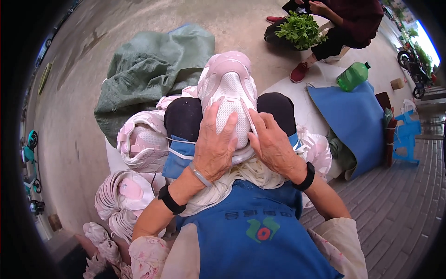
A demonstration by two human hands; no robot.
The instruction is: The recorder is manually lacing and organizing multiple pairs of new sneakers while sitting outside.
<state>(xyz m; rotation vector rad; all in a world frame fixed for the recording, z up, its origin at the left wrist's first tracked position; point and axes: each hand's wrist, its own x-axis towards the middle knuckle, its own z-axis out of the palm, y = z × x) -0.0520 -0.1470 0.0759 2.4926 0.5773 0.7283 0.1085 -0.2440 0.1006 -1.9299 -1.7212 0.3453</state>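
A pale pink and white sneaker (227,76) rests between my knees, its toe pointing away from me and its mesh tongue (232,123) showing. My left hand (216,144) grips the left side of the opening, fingers bent over the edge and tongue. On the opposite edge, my right hand (273,146) pinches the side near a thin white strip, which may be a lace or the shoe's edge. Any lace ends under the fingers are hidden. Below both hands, a thick bundle of cream laces (223,188) lies across my lap on a blue apron (255,232).
More pink and white shoes (141,142) lie at my left, with stacked pieces (123,195) nearer me. A green woven sack (148,69) spreads beyond. At right are a blue sheet (350,121), green bottle (353,76) and blue stool (406,137). Another person holds leafy greens (301,31).
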